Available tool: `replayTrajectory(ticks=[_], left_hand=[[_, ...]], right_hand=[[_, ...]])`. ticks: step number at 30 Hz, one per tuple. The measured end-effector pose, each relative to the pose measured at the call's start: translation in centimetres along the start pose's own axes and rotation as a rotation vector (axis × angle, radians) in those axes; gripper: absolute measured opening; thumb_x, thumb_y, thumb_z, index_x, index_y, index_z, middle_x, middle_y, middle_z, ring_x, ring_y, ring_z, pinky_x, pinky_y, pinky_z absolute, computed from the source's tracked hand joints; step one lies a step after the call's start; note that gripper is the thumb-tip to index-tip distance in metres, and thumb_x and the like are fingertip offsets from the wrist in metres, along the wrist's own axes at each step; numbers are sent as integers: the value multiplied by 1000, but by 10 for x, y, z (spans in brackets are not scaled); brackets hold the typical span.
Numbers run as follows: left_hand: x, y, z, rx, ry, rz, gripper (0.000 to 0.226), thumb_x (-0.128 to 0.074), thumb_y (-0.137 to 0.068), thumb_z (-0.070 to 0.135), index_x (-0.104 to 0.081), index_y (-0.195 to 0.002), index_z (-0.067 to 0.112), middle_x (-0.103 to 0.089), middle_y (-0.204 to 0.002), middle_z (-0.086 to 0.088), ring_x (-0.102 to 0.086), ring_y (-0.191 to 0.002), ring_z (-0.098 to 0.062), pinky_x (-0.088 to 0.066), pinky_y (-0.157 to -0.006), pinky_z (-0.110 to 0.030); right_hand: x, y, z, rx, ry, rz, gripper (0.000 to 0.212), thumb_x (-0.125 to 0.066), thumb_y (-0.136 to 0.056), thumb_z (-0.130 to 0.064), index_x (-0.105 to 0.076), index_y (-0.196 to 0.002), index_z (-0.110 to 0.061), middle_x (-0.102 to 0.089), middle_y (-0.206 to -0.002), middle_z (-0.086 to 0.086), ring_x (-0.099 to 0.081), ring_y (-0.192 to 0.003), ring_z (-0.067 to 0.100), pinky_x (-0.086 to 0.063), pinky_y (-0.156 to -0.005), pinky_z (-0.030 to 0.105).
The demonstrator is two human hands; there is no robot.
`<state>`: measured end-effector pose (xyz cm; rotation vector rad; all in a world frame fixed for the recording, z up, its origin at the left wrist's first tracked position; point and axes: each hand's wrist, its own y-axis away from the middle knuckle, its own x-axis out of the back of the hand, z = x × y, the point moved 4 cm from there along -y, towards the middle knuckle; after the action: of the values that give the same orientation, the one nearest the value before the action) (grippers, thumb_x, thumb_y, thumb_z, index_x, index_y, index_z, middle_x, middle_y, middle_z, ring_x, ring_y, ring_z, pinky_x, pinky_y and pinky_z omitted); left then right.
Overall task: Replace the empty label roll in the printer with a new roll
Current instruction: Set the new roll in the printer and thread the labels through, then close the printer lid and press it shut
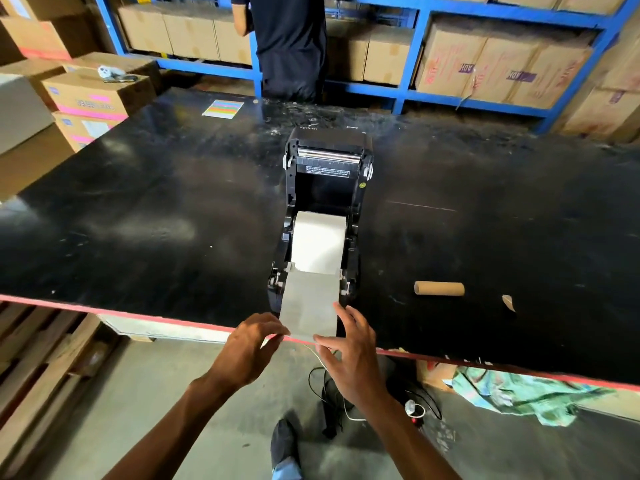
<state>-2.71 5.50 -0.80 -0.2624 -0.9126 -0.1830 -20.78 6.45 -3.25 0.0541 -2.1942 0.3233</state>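
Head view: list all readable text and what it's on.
"Xprinter": top edge of the open printer lid.
"ADH", upside down: purple marks on the cartons on the blue shelving.
White-on-black sticker inside the lid: too small to read.
Pink-labelled boxes at left: blurred.

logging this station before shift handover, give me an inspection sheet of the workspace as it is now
surface: black table, scuffed and dusty
job's things: printer lid open, new roll seated, strip pulled out over the front; empty core lying to its right
clutter: paper scrap, colour sheet
hands: left hand and right hand pinch the strip's end
cables: wires on the floor under the table edge
surroundings: blue shelves with boxes, another person standing there
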Motion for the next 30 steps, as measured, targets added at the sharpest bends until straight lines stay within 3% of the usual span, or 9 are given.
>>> replayTrajectory(ticks=[6, 10, 12, 15, 19, 22, 25, 28, 30], left_hand=[[3, -1, -15, 213, 241, 85, 26, -67, -86, 9, -67, -112, 8, -66, -110, -2, -64, -96, -17, -49, -80, -22], [16, -23, -27, 491, 457, 185, 33, -56, -95, 26, -62, -121, 8, -67, -111, -7, -60, -105, -22, -46, -91, -32], [18, -34, -28, 555, 585, 147, 33, -46, -97, 39, -64, -114, 17, -67, -103, 4, -58, -107, -23, -45, -92, -35], [12, -49, -33, 725, 815, 6, 58, -34, -97, 52, -50, -136, 12, -57, -129, 3, -52, -124, -26, -38, -109, -42], [12, -58, -47, 829, 916, -34, 68, -29, -96, 56, -59, -125, 2, -65, -124, -17, -60, -114, -30, -39, -110, -48], [12, -58, -54, 851, 925, -30, 68, -32, -96, 57, -63, -120, 1, -69, -116, -18, -64, -108, -30, -42, -108, -47], [13, -58, -57, 857, 931, -34, 66, -33, -95, 57, -64, -118, 3, -70, -113, -18, -65, -106, -30, -44, -106, -47], [14, -58, -59, 868, 954, -14, 65, -34, -96, 55, -66, -115, 2, -71, -109, -19, -65, -105, -33, -46, -101, -44], [12, -58, -61, 875, 974, -9, 65, -35, -95, 56, -67, -112, 1, -72, -106, -20, -66, -103, -34, -48, -97, -44]], right_hand=[[-1, 2, 4, 6, -27, -53, 20, -63, -82, -36, -75, -90, -23, -40, -148, 5, -28, -139, 22, -15, -108, 29], [34, -41, 0, -12, -93, -22, 21, -69, -79, -36, -74, -92, -20, -51, -138, 2, -34, -134, 17, -17, -105, 28], [63, -83, -9, 19, -77, 32, 24, -68, -82, -31, -73, -101, -18, -55, -134, 4, -39, -131, 19, -20, -105, 31], [106, -153, -29, 83, -21, 114, 32, -63, -87, -29, -66, -117, -17, -56, -134, 6, -43, -129, 21, -21, -105, 31], [142, -234, -42, 92, 112, 172, 47, -56, -90, -28, -50, -135, -14, -43, -147, 10, -35, -136, 25, -21, -108, 38], [140, -271, -38, 34, 316, 26, 59, -48, -94, -35, -30, -145, -12, -22, -158, 12, -18, -145, 26, -16, -115, 45], [129, -279, -29, 35, 456, -54, 64, -42, -95, -41, -22, -148, -11, -16, -159, 11, -14, -146, 26, -12, -117, 47], [129, -263, -24, 125, 471, 104, 55, -43, -95, -41, -38, -142, -14, -36, -152, 9, -31, -138, 26, -16, -114, 46], [135, -240, -25, 242, 387, 266, 38, -50, -93, -32, -60, -125, -15, -58, -132, 9, -51, -119, 30, -25, -105, 45]])
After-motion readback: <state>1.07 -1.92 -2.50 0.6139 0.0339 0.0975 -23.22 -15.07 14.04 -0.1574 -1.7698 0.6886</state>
